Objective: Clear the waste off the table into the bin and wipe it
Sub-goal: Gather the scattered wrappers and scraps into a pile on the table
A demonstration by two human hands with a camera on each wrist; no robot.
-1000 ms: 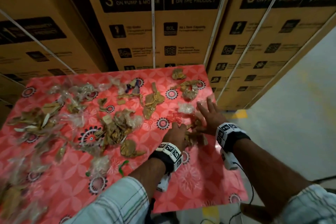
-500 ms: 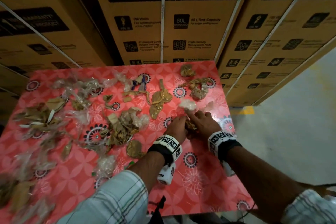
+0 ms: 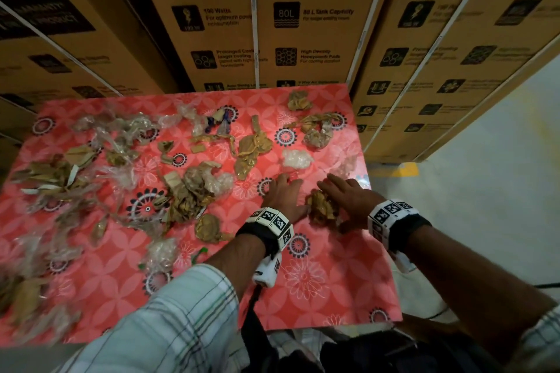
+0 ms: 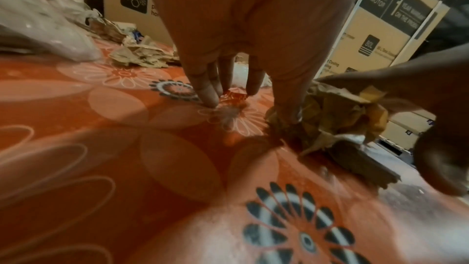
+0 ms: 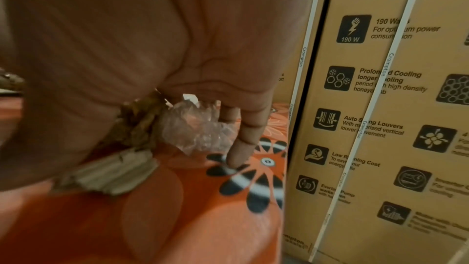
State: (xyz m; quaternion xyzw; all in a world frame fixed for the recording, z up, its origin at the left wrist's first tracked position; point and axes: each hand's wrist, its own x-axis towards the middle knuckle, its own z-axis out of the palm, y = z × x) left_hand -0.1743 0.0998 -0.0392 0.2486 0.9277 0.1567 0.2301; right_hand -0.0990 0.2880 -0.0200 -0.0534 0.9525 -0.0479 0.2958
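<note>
Stacked cardboard cartons [image 3: 309, 27] fill the background, strapped with white bands, printed with warranty and feature icons; they stand right against the far edge of the counter [image 3: 318, 275] and run on past its right side. Counter carries a red floral cover with dark ring motifs. Grey floor [image 3: 500, 191] to the right, yellow marking near the carton base.

Waste is spread over most of the counter: a big mixed heap of brown paper and clear plastic [image 3: 60, 166] on the left half, blurred toward the near-left corner; a middle clump of brown paper and film [image 3: 194, 188]; brown tape scraps [image 3: 251, 148] just beyond it; a crumpled clear plastic piece [image 3: 295, 158] just ahead of the hands; two brown wads near the far right corner [image 3: 315, 127].

Both hands are down at the right side of the counter, a brown paper wad [image 3: 321, 206] between them.

Left hand [image 3: 283, 195]: grip open, fingers straight, tips on the cover [image 4: 210, 95]; thumb presses the side of the wad. A small clear wrapper [image 4: 234, 95] lies at the fingertips.

Right hand [image 3: 348, 197]: grip open, fingers extended over the wad's right side, one fingertip touching the cover [image 5: 236, 160]. Clear film [image 5: 195, 125] and cardboard bits [image 5: 109, 176] sit under the palm.

Checked sleeve [image 3: 169, 321] and marker wristbands on both wrists [image 3: 272, 224].
</note>
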